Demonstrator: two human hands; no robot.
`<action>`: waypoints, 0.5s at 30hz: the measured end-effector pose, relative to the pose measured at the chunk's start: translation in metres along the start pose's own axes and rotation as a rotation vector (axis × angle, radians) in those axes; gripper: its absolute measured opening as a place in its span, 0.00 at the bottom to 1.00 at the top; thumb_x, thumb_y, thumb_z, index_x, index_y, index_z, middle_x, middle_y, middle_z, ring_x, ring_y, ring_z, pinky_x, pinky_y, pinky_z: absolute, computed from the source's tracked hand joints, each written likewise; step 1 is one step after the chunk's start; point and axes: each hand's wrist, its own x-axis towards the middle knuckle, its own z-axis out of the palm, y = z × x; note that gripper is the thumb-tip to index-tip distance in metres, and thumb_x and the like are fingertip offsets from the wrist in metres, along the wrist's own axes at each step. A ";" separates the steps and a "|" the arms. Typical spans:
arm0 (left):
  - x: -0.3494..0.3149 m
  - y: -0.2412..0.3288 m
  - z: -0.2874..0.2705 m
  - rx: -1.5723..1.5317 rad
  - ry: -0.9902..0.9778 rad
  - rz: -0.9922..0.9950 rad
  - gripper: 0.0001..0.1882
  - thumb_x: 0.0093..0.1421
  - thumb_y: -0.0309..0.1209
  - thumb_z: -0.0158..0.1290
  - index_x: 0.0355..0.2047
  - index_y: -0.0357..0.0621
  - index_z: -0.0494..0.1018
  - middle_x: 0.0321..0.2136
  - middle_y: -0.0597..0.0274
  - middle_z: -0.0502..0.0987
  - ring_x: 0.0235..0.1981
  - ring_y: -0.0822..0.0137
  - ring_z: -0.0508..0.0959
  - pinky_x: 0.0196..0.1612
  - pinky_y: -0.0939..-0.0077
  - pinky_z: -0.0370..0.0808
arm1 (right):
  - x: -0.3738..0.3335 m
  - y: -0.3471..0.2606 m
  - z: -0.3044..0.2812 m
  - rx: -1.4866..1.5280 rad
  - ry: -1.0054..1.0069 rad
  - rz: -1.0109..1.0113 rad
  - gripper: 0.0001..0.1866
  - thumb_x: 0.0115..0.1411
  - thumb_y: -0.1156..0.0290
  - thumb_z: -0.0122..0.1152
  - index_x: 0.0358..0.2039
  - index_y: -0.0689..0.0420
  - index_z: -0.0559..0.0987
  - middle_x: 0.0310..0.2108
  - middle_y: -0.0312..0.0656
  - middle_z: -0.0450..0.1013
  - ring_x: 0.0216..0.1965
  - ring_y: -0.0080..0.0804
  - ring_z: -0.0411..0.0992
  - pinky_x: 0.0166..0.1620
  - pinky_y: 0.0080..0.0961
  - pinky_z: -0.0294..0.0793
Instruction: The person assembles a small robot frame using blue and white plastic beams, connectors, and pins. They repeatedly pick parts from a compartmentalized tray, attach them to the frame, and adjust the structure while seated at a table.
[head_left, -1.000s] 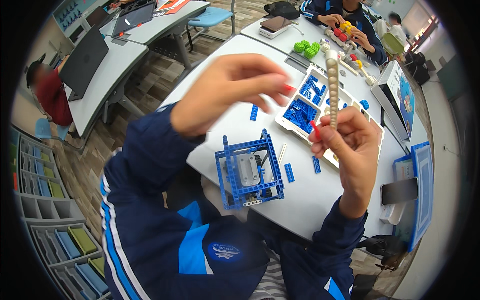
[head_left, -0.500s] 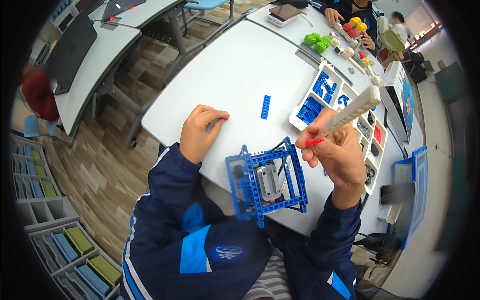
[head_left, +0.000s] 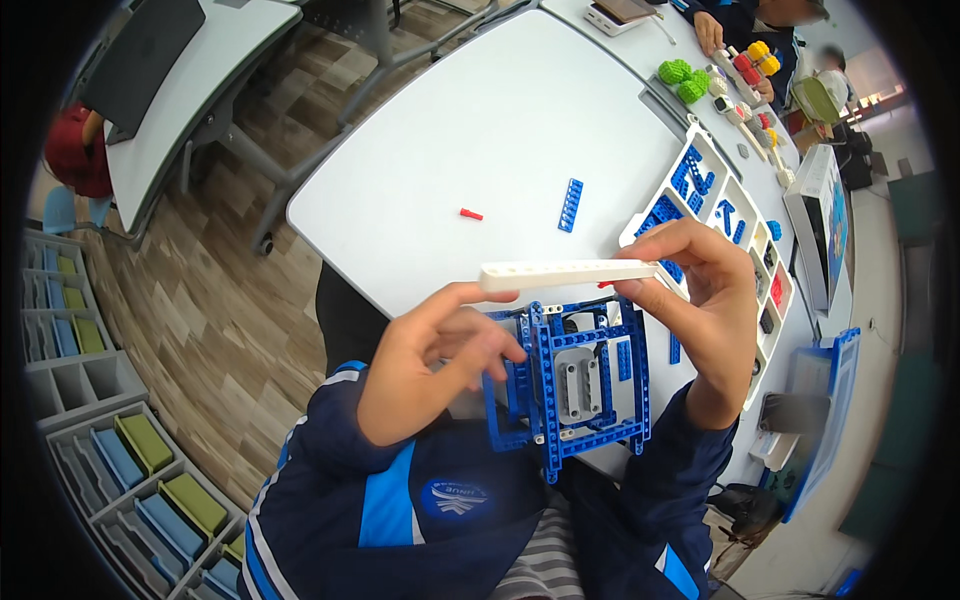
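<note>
My right hand point(head_left: 705, 310) pinches the right end of a long white beam with holes point(head_left: 570, 273), held level above the table. A bit of a red pin point(head_left: 606, 285) shows at its fingertips, mostly hidden. Under the beam's left end is my left hand point(head_left: 440, 355), its index finger against or very close to the beam and its other fingers loosely bent and apart. Below both hands stands a blue beam frame point(head_left: 545, 385) around a grey motor-like block point(head_left: 578, 385), at the table's near edge. Farther off, another red pin point(head_left: 471, 214) and a blue perforated plate point(head_left: 570, 205) lie on the table.
A white compartment tray point(head_left: 632, 225) with blue, red and grey pieces stands at the right, partly behind my right hand. Beyond it are green clusters point(head_left: 683, 80) and a co-worker's hand point(head_left: 709, 33). A white box point(head_left: 815, 230) and a blue-edged case point(head_left: 830, 410) stand farther right.
The white beam has swung from pointing up and away to lying level leftward. My left hand has left the tabletop and come to the beam's end; a red pin now lies where it was.
</note>
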 end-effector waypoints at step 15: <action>0.034 0.003 0.000 0.360 0.111 0.628 0.11 0.57 0.22 0.65 0.41 0.36 0.81 0.34 0.60 0.79 0.29 0.73 0.79 0.32 0.79 0.74 | 0.037 0.000 0.016 0.243 -0.386 0.178 0.11 0.47 0.81 0.76 0.32 0.64 0.83 0.37 0.50 0.81 0.45 0.34 0.79 0.50 0.27 0.74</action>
